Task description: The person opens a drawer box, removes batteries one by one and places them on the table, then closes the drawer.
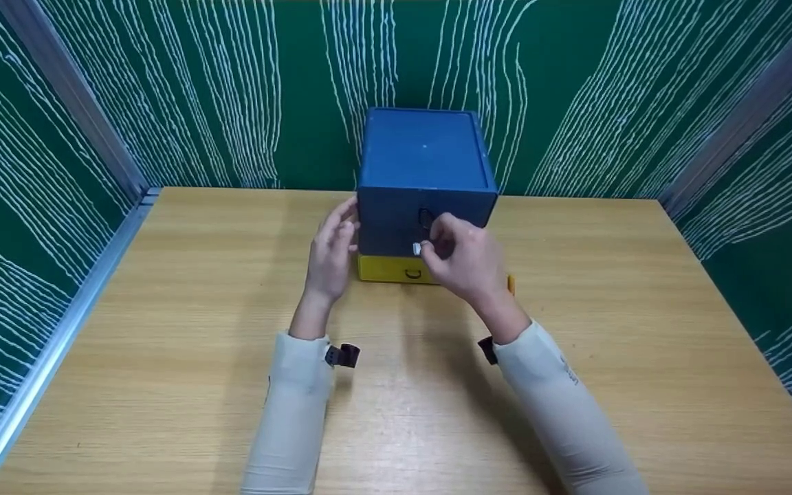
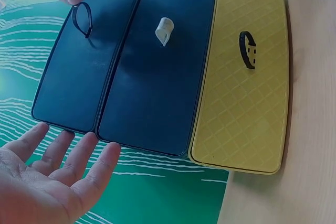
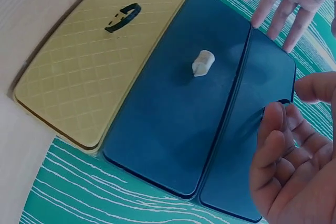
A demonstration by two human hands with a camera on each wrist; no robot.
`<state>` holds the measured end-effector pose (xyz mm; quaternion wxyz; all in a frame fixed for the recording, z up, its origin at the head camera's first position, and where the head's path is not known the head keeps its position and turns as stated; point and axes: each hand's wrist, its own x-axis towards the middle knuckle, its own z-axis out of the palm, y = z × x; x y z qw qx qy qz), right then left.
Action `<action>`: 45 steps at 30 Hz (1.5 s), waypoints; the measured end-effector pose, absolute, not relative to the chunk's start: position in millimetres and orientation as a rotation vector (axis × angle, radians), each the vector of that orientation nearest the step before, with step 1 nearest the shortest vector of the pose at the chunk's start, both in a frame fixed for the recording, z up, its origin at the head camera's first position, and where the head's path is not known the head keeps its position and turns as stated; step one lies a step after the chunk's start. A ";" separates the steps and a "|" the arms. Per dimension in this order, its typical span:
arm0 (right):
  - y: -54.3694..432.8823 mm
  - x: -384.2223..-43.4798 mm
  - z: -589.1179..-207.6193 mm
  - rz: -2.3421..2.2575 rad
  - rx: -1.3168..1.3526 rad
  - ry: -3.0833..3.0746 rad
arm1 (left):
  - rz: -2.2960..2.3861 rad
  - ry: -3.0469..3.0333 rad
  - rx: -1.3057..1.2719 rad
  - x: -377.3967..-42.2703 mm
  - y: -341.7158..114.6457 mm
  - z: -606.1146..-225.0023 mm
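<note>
A drawer box (image 1: 425, 151) stands at the far side of the table, with two dark blue drawers above a yellow drawer (image 2: 241, 103). The top drawer (image 2: 71, 82) carries a thin black loop (image 2: 75, 20); the middle drawer (image 3: 173, 114) has a white tab (image 3: 203, 63). My left hand (image 1: 331, 258) is spread, fingers straight, at the box's left side; whether the fingertips touch it is unclear. At the black loop is my right hand (image 1: 468, 258), fingers curled and thumb apart. Its fingertips partly cover the loop, and I cannot make out whether they grip it.
The yellow drawer has a black handle (image 3: 123, 17). Beside the box's right side, near my right wrist, a small orange piece (image 1: 511, 284) shows. Green walls with white lines border the wooden table (image 1: 183, 330) at the back and sides.
</note>
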<state>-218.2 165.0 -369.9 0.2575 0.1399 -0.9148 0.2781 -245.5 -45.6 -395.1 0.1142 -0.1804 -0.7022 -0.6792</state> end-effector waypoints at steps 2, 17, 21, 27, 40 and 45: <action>165.2 -218.3 -371.5 0.754 0.375 -2.501 | -1.991 -2.060 -0.532 -245.7 -46.0 -395.2; 163.7 -227.1 -385.4 0.812 0.317 -2.765 | -1.996 -2.069 -0.544 -243.8 -46.0 -394.9; 163.4 -229.0 -388.3 0.814 0.319 -2.774 | -1.997 -2.070 -0.542 -243.7 -46.1 -394.8; 162.4 -230.5 -391.2 0.790 0.314 -2.798 | -1.997 -2.065 -0.541 -244.5 -46.1 -394.9; 159.4 -232.4 -394.9 0.780 0.333 -2.815 | -1.998 -2.063 -0.524 -244.6 -45.9 -394.9; 158.9 -233.0 -394.5 0.793 0.327 -2.832 | -1.994 -2.071 -0.530 -245.0 -46.0 -395.1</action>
